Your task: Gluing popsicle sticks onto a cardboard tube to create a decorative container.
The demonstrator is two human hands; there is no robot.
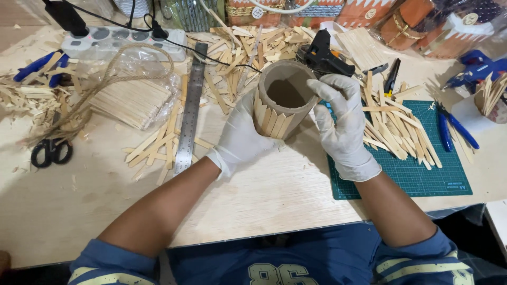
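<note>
Above the table (253,200), beside the green mat (412,174), a cardboard tube (285,95) half-clad in wooden sticks (273,122) is gripped by the left hand (240,138) and right hand (340,121), and is judged light, crushable, best held by its bare wall.

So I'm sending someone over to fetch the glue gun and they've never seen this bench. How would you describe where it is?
Start at the green cutting mat on the right of the wooden table. Just beyond its far left corner, behind the cardboard tube that the left hand and right hand hold, lies the glue gun. It is black with an orange trigger, unlike the blue-handled pliers nearby.
</note>
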